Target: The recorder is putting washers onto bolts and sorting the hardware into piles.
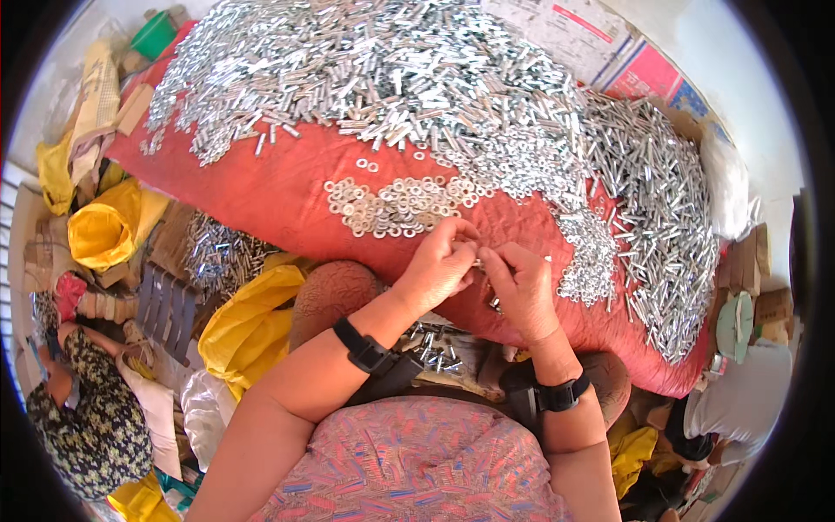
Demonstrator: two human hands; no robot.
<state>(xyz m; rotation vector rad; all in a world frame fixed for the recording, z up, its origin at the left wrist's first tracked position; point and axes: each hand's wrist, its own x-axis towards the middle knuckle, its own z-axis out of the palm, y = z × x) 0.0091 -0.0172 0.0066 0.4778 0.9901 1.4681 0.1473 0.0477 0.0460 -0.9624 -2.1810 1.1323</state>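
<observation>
My left hand and my right hand meet over the near edge of the red cloth. Fingertips of both are pinched together around a small metal fastener piece, mostly covered by them. Under the right hand's curled fingers a bit of shiny metal shows, too small to name. Just beyond my left hand lie flat pale washers in a loose heap. To the right of my right hand is a patch of small shiny rings. Below my hands, several bolts lie between my knees.
Metal sleeves form a large heap at the far side, and bolt-like pieces pile up at right. Yellow sacks and more loose metal parts are at left. One person sits at left, another at right.
</observation>
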